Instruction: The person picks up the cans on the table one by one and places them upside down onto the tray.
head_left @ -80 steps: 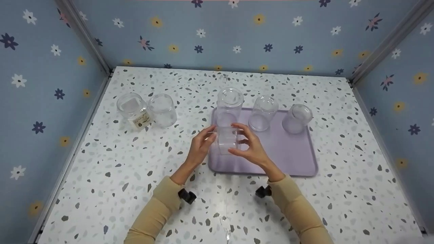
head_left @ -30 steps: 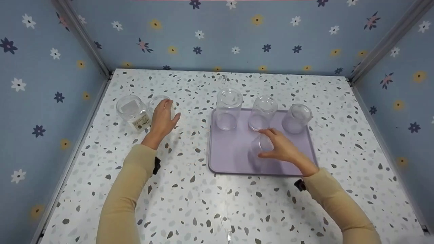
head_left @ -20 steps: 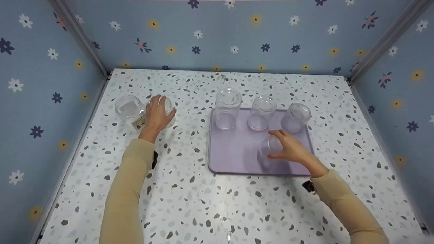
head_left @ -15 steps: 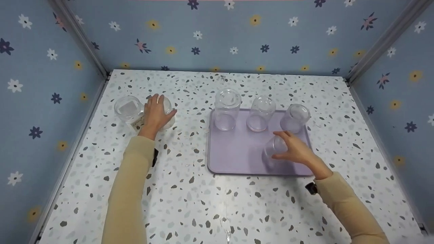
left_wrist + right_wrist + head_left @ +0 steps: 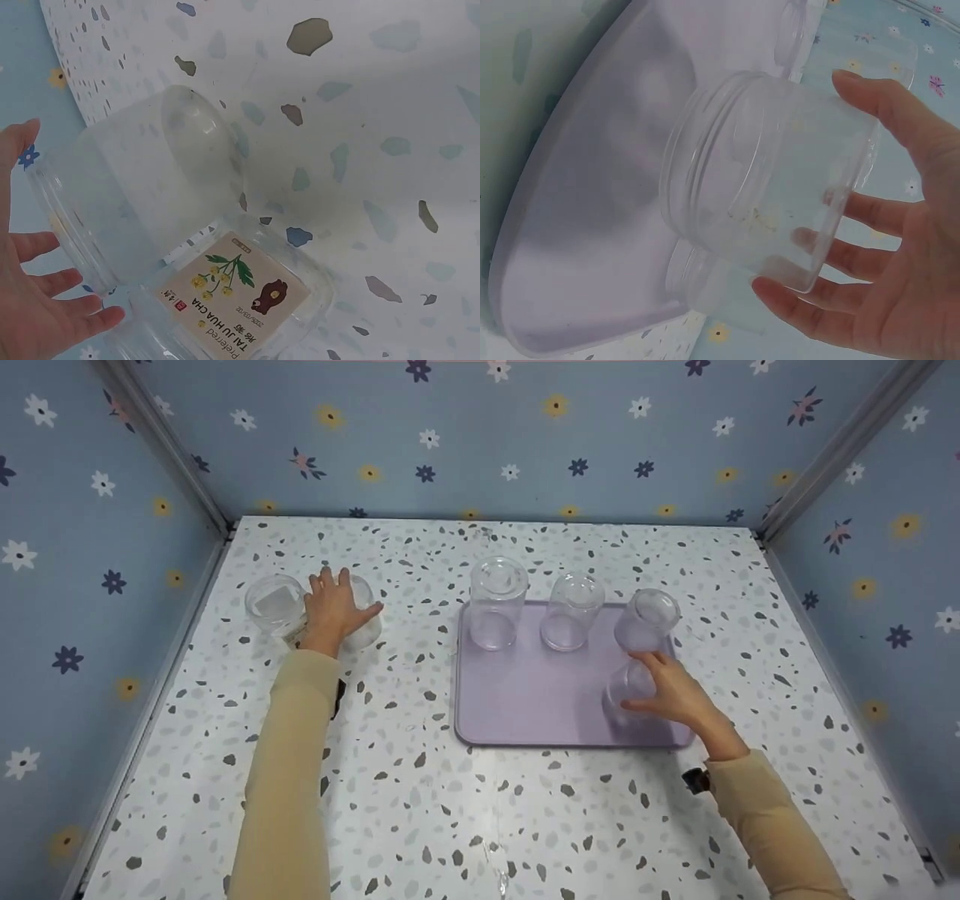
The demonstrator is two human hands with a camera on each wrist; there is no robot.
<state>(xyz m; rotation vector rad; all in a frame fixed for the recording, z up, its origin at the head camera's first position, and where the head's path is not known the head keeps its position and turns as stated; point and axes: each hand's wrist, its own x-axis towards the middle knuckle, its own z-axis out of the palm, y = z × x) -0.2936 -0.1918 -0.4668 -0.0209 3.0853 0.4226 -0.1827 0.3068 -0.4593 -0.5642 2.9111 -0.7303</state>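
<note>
My right hand (image 5: 671,694) grips a clear plastic jar (image 5: 628,684) by its base end, over the right front of the lilac tray (image 5: 525,712). In the right wrist view, the threaded mouth of this jar (image 5: 742,172) faces the tray, with thumb and fingertips round the other end. At the left, my left hand (image 5: 330,607) spreads over the top of another clear jar (image 5: 364,622). The left wrist view shows thumb and fingers apart about its rim; whether they touch it I cannot tell. Beside it stands a clear jar with a paper label (image 5: 240,292).
Along the back of the tray stand a tall jar (image 5: 496,607), a medium jar (image 5: 571,611) and a short jar (image 5: 649,619), all clear. The speckled white table (image 5: 420,825) is bounded by flowered blue panels (image 5: 465,435) at the back and sides.
Both hands were on one jar over the tray's left part. The left hand left it for the unlabelled jar at the left; the right hand carried the held jar rightward.
</note>
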